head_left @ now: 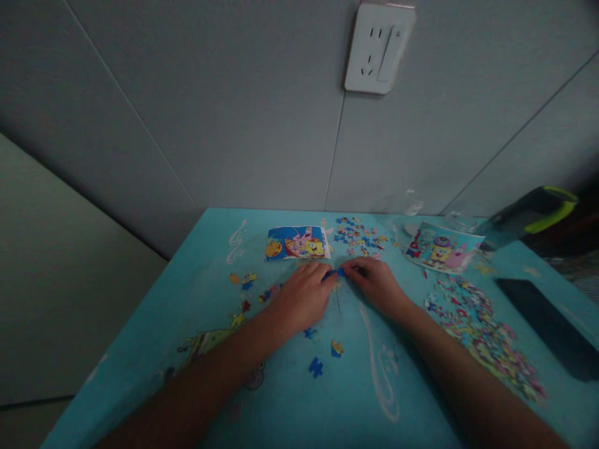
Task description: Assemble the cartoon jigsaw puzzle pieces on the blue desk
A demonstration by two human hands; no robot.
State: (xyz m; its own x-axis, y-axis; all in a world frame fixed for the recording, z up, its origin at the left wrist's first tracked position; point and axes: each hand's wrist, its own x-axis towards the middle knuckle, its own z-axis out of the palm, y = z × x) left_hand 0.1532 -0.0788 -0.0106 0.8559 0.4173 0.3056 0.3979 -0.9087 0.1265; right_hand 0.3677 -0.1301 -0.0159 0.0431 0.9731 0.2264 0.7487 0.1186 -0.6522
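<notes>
My left hand [305, 298] is closed, with a dark blue jigsaw piece [330, 274] pinched at its fingertips. Just across from it, my right hand [378, 285] pinches a brighter blue jigsaw piece [341, 272]. The two pieces meet or nearly meet; whether they interlock I cannot tell. Behind my left hand lies a picture card [297, 243] with cartoon figures on blue. Loose pieces lie around my left forearm, among them a blue one [316, 367] and a yellow-and-blue one [337, 348].
A small pile of pieces [358, 234] lies at the back, and a larger pile [486, 337] at the right. A second picture card [443, 247] leans near clear plastic. Farther right are a dark flat slab [547, 324] and a dark bottle [524, 215]. The wall carries a socket [380, 48].
</notes>
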